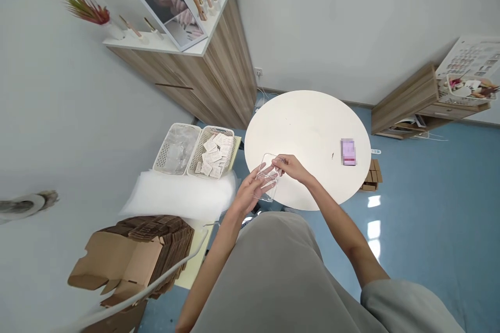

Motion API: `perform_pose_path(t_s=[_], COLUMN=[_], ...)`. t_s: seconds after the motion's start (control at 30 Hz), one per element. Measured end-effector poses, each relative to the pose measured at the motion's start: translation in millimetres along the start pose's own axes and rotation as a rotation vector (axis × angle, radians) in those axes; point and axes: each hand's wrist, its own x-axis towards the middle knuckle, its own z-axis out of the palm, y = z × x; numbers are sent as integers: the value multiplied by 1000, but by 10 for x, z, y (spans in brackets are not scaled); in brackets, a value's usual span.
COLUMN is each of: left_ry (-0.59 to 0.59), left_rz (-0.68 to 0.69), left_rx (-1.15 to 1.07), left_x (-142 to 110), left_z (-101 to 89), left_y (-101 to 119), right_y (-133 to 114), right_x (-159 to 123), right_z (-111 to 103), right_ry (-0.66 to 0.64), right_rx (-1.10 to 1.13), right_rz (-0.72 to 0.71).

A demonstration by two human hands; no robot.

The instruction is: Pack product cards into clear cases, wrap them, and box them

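The left hand [249, 191] and the right hand [288, 165] together hold a clear case [269, 197] — it is seen over the edge of the white table [308, 125]. On this table lies a purple pack [348, 152]. To the left stand two baskets [192, 162] — one of them contains small cards [213, 156].

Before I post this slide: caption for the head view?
Bare left hand and right hand hold a clear rectangular plastic case at the edge of a white oval table.
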Motion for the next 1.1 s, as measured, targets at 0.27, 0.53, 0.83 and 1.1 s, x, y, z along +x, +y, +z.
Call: perform_pose_path(t_s=[0.27, 0.53, 0.83, 1.1], left_ry=[244, 347, 352, 276], left_rz=[96, 190, 217, 164], left_rx=[-107, -182, -178, -200], left_x=[-136, -343, -415, -217], left_z=[-78, -52, -63, -45], left_y=[-94, -128, -137, -57], right_y=[673, 1622, 1834, 1622], right_x=[384, 479, 338, 130], right_z=[-194, 49, 323, 155], right_ry=[122, -47, -42, 88], right_rx=[-346, -1029, -1223, -1156], right_rz=[99, 421, 430, 491])
